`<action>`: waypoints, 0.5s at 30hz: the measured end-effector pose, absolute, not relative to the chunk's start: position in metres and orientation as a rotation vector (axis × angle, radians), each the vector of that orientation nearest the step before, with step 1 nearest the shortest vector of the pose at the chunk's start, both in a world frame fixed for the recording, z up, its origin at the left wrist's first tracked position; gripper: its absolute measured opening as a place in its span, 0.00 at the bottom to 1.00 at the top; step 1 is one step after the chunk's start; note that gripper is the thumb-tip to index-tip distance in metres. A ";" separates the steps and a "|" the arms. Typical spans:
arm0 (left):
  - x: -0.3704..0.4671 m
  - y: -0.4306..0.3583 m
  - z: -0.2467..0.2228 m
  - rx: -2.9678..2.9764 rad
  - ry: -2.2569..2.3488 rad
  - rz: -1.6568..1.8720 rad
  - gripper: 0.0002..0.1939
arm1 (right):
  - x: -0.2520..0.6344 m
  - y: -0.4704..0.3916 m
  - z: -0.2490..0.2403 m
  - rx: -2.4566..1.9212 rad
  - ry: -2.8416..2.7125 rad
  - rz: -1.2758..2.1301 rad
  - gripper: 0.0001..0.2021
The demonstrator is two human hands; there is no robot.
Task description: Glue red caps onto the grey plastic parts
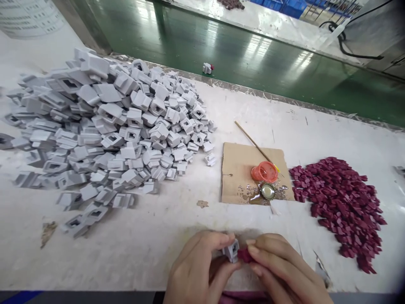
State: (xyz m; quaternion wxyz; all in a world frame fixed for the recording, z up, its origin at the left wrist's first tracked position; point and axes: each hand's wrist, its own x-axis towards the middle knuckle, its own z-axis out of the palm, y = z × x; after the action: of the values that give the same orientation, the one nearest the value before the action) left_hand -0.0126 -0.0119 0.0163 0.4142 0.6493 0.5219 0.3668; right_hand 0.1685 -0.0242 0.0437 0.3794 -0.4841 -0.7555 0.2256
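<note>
Near the front edge of the white table, my left hand (198,264) pinches a small grey plastic housing (231,251), its square opening turned to the right. My right hand (281,264) grips a small dark red plastic piece (244,255) between thumb and fingers. The red piece sits right at the grey housing's open side; whether it has entered the opening, I cannot tell. A large heap of like grey housings (126,126) lies to the left. To the right spreads a pile of dark red pieces (341,207).
A cardboard sheet (230,160) holds a red cup (265,172), a small round metal cap (267,191) and wet spots. A thin brush (253,141) leans across its far edge. Beyond runs a green conveyor belt (253,63) carrying one grey-and-red assembled part (207,68).
</note>
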 end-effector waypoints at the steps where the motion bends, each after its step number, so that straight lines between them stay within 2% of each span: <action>1: -0.012 -0.012 0.017 1.622 1.315 0.925 0.16 | 0.168 -0.023 0.043 -1.229 -1.946 0.581 0.12; 13: -0.010 -0.015 0.015 1.691 1.341 0.893 0.11 | 0.160 -0.017 0.044 -1.165 -2.046 0.663 0.13; 15: -0.014 -0.014 0.014 1.760 1.314 0.874 0.12 | 0.162 -0.019 0.045 -1.151 -2.049 0.642 0.13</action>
State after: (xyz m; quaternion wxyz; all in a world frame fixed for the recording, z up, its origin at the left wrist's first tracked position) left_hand -0.0143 -0.0138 0.0142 0.3791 0.6889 0.5144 0.3422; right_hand 0.1616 -0.0192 0.0453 0.3454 -0.4433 -0.7894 0.2471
